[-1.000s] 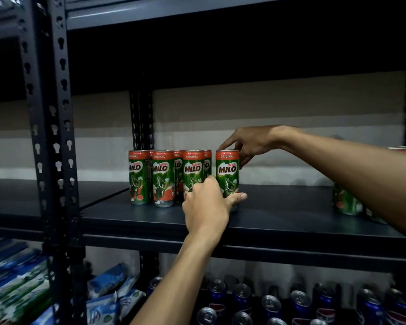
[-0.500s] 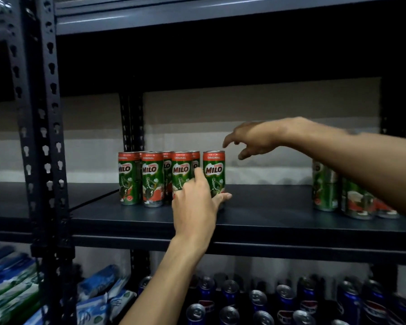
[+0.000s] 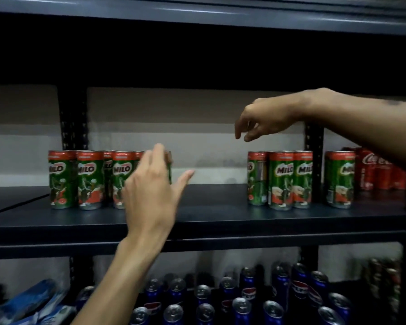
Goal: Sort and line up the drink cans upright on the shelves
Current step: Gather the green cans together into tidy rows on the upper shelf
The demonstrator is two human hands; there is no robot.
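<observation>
Several green and red Milo cans (image 3: 89, 179) stand upright in a tight group at the left of the dark shelf (image 3: 211, 214). My left hand (image 3: 152, 191) is in front of the group's right end with fingers spread and relaxed, holding nothing; it hides the rightmost can. A second group of Milo cans (image 3: 281, 180) stands upright farther right, with one more Milo can (image 3: 339, 179) apart beside it. My right hand (image 3: 263, 119) hovers above and left of that second group, fingers hanging loosely curled, empty.
Red Coca-Cola cans (image 3: 377, 170) stand at the far right of the same shelf. Below, several blue Pepsi cans (image 3: 244, 301) fill the lower shelf, with blue and white packets (image 3: 31, 301) at the lower left. Black perforated uprights (image 3: 73, 118) stand behind the cans.
My right hand has lifted off the left group's end can and swung right, toward the second group. My left hand has loosened and spread in front of the left group. The view has shifted right.
</observation>
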